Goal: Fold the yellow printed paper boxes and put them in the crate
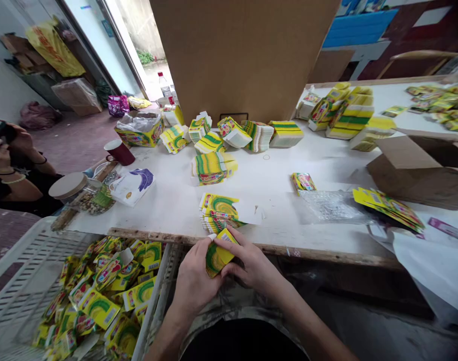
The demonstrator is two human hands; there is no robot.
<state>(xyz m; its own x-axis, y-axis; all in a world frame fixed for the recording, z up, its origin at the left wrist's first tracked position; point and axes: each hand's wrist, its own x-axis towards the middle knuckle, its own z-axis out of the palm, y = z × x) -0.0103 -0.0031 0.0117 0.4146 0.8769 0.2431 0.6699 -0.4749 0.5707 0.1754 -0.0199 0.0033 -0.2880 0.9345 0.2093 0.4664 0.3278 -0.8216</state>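
Note:
Between both hands, just in front of the table's near edge, is a small yellow and green carton [218,256]. My left hand [194,275] grips it from the left, its thumb by the carton's top end. On the other side, the fingers of my right hand [247,258] close over the top and right side. Whatever the carton contains is hidden. Right beyond my hands lies a fanned stack of flat cartons [219,208]. Farther back on the table sits another bundle of flat cartons [212,168].
Many small cartons fill a white plastic crate [14,281] at the lower left. A lidded jar [89,198] and a maroon mug [119,152] stand left. A tall cardboard sheet [244,55] rises behind; an open cardboard box [417,170] is right. Another person's hands [11,150] hold a dark device.

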